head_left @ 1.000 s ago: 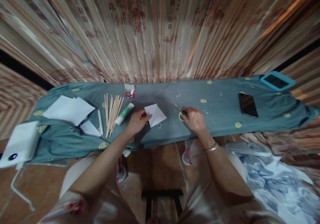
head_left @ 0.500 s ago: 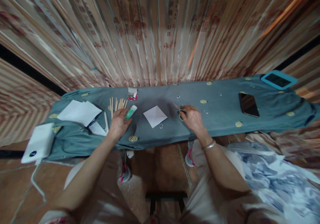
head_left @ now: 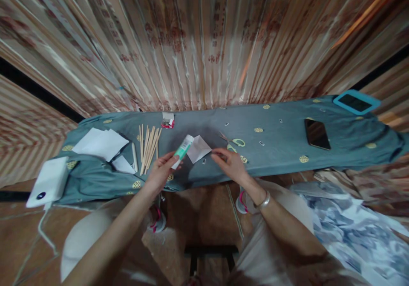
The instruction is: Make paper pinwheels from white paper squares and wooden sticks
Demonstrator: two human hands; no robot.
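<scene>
My left hand (head_left: pixel 162 169) is closed around a green and white glue stick (head_left: pixel 182 150), which tilts up to the right over the left edge of a small white paper square (head_left: pixel 198 149). At that paper's right corner is my right hand (head_left: pixel 228 161), thumb and forefinger pinched together on it. Just beyond the right fingers, scissors (head_left: pixel 238 142) with yellow-green handles lie on the cloth, partly hidden by the hand. Several thin wooden sticks (head_left: pixel 150 150) rest left of the glue stick.
A patterned green cloth (head_left: pixel 281 141) covers the narrow table. On the left lie white paper sheets (head_left: pixel 100 143), a white pen-like stick (head_left: pixel 134 156) and a white corded device (head_left: pixel 47 181). A small red and white box (head_left: pixel 168 121) sits behind. A phone (head_left: pixel 317 133) and blue-framed tablet (head_left: pixel 356 102) lie right.
My right hand has let go of the scissors and moved left to the paper's corner. My left hand has brought the glue stick right, to the paper's left edge.
</scene>
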